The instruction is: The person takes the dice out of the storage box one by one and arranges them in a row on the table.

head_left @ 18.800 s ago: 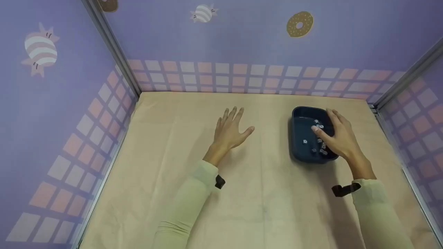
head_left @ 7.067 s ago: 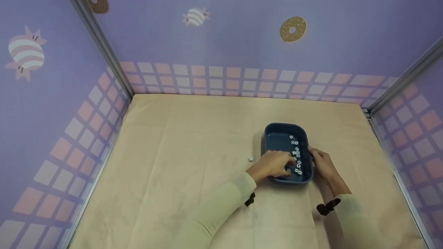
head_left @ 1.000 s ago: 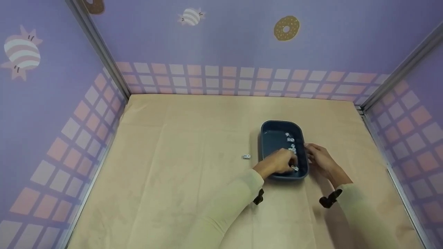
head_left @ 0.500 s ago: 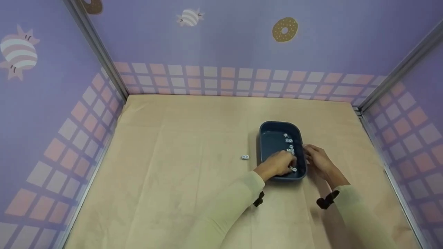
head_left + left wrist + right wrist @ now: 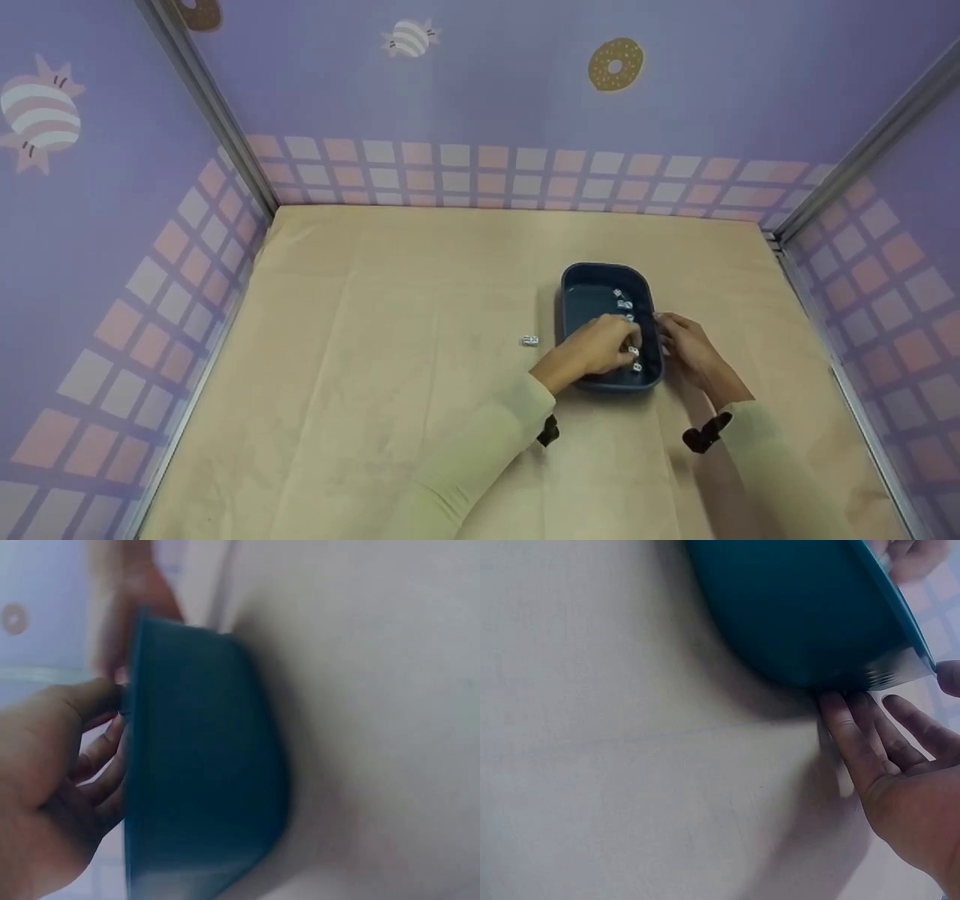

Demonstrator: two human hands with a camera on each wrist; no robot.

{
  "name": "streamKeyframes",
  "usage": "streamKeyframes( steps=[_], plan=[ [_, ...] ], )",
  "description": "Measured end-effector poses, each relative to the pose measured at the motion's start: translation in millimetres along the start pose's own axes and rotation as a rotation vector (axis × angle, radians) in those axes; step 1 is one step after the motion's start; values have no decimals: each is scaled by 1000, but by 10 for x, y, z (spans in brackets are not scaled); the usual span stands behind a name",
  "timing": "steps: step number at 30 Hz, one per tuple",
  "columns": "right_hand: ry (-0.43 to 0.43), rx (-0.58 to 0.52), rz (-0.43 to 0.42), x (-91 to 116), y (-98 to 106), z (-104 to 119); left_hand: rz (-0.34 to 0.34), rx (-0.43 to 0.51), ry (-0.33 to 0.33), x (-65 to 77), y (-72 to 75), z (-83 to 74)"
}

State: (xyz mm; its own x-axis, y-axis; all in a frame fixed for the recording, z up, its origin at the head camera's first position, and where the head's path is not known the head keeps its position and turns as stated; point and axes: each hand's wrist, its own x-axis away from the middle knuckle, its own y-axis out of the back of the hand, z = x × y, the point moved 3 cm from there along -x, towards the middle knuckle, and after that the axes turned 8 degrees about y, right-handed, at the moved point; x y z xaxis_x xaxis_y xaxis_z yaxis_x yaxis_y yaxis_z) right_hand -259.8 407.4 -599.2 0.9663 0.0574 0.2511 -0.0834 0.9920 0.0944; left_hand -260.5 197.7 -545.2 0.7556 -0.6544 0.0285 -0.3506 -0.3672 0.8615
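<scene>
A dark blue rectangular box [image 5: 589, 300] with rounded corners stands on the table, with several small white dice [image 5: 624, 304] inside, mostly along its right side. My left hand [image 5: 600, 345] reaches over the near left rim. Its fingers are bent, and a die [image 5: 634, 351] shows between thumb and fingertips. Another die [image 5: 637, 367] lies just below. In the left wrist view, the rim hides those fingertips. My right hand [image 5: 690, 345] is at the box's right side. The right wrist view shows its fairly straight fingers [image 5: 851, 735] against the outer wall and its thumb by the rim.
Two dice [image 5: 530, 340] lie side by side on the beige tablecloth [image 5: 405, 360], left of the box. Purple walls [image 5: 480, 75] with pink and white squares enclose the table at the back and both sides.
Much earlier, my left hand was off the box; two dice have since come onto the tablecloth. Within the last half second it shifts slightly up and left, a die moving up with it.
</scene>
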Motion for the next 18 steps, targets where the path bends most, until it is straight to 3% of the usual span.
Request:
streamKeyframes(
  steps=[6, 11, 15, 18],
  plan=[
    [-7, -9, -11, -15, 2, -32, -95, 171, -62, 248, 281, 208],
    [-16, -7, -16, 2, 1, -26, -200, 177, -82, 450, 461, 478],
    [-16, -11, -12, 10, 4, -7, -243, 159, -38, 593, 545, 718],
    [-26, -17, -6, -8, 0, -20, -252, 146, 45, 696, 571, 921]
  ],
)
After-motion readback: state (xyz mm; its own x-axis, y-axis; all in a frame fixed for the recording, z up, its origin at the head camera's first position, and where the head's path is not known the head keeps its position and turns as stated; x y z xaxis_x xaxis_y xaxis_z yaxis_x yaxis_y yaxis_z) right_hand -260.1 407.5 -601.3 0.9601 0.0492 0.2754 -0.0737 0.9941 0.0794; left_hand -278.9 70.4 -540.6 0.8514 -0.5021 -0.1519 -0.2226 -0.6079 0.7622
